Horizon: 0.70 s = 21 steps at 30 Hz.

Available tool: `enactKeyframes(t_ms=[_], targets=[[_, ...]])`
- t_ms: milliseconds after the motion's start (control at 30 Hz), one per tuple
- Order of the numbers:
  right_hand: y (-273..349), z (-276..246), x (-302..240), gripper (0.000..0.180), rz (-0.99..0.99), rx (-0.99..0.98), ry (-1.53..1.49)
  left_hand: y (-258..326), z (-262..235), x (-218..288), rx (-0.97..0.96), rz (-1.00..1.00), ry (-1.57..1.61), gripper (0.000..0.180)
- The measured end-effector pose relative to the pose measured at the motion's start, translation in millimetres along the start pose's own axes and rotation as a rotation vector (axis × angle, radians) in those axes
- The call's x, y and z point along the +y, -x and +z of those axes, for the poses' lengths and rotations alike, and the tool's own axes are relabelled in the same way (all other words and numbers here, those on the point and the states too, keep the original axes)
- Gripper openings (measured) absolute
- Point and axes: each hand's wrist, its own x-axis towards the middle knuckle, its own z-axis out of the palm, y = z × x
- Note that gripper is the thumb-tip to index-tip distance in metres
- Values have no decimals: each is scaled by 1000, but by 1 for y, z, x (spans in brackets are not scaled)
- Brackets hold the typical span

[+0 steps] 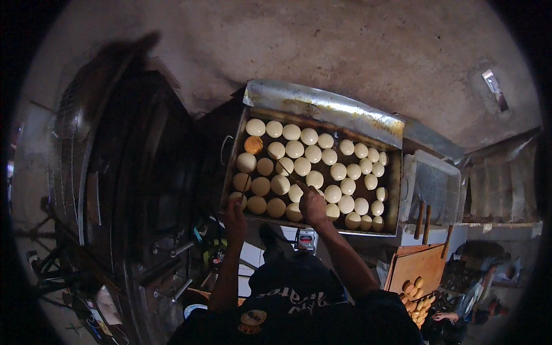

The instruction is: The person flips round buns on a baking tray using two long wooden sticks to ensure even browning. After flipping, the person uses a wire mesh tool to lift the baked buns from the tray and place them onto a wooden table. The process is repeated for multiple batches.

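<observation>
Rows of pale, round dough balls [302, 167] float in dark liquid, seemingly oil, inside a wide rectangular metal fryer [322, 94]. One golden-brown ball [253, 144] shows among them at the upper left. My left hand [234, 215] is closed at the fryer's near left corner, with a thin stick [246, 187] rising from it past the left column of balls. Over the near middle edge, my right hand [312, 206] is closed around another thin stick [292, 177], which slants up and left among the balls. The stick tips are hard to make out.
A small control box [305, 238] sits at the fryer's near side. To the right are a metal-framed bin [431, 184], wooden-handled tools [426, 224] and a brown board [417, 265]. Browned buns [418, 302] lie lower right, near another person's hand [445, 316]. Dark metal equipment [149, 190] stands left.
</observation>
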Motion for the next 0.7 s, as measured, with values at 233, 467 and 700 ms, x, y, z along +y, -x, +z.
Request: enactKeyframes(t_ms=[233,467,700], targets=[[-24,31,6,46,-19,-65,-122,7,3,-2,3,-68,-33,39],[-16,19,17,46,13,-50,-181,13,-1,-8,-36,14,-38,35],[1,4,9,49,-13,10,-121,19,15,11,-6,-41,77,33]])
